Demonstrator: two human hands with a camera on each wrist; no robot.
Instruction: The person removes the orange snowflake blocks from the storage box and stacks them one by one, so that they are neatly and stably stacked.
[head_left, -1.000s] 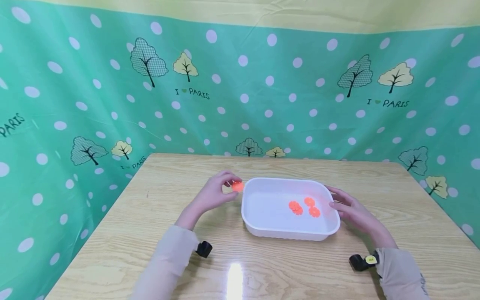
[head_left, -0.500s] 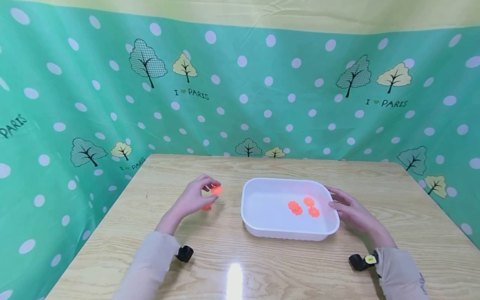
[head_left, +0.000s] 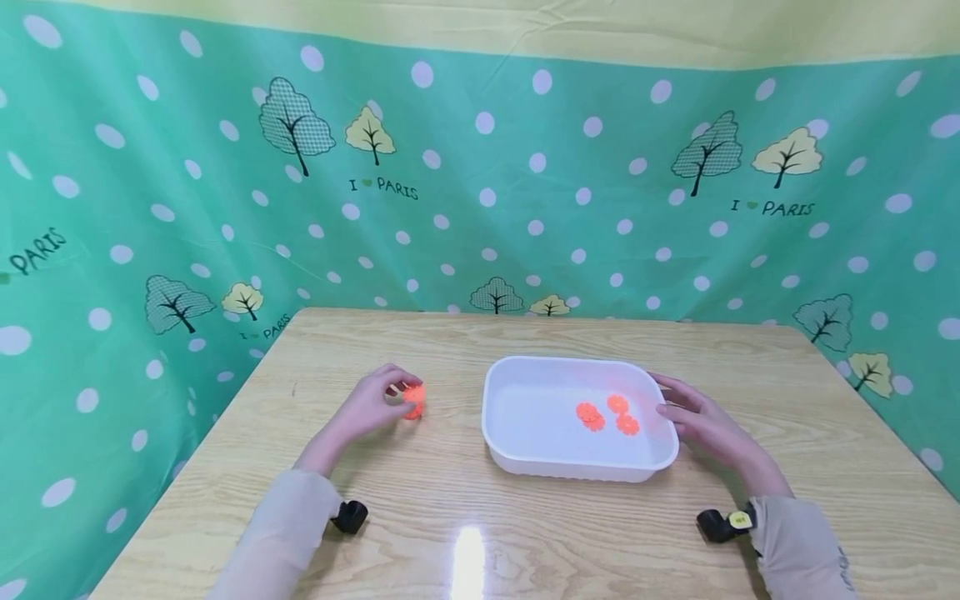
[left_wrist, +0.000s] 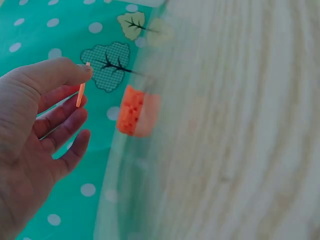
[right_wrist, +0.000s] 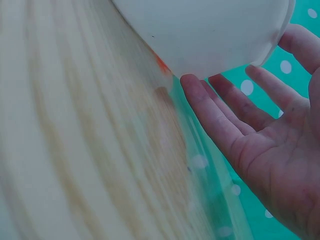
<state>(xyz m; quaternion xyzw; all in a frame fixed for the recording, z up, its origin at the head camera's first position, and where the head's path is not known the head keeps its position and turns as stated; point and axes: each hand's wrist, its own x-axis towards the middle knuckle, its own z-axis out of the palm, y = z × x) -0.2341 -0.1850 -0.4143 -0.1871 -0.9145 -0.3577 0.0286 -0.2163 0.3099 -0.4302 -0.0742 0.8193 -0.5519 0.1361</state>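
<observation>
My left hand is at the left of the table, beside a small upright stack of orange notched discs. Between its thumb and fingers it pinches one thin orange disc, seen edge-on in the left wrist view; the other fingers are loosely bent. In the head view this disc overlaps the stack. My right hand holds the right end of a white plastic tub, thumb over the rim and fingertips against the outer wall. Several orange flower-edged discs lie flat inside the tub, toward its right side.
The wooden table carries the tub near its middle. A green dotted cloth hangs behind the table and along its left side. Both wrists wear black camera mounts below the sleeves.
My left hand has moved from the tub's left rim leftward and slightly nearer, carrying the orange disc to the stack. The right hand and the tub have stayed in place.
</observation>
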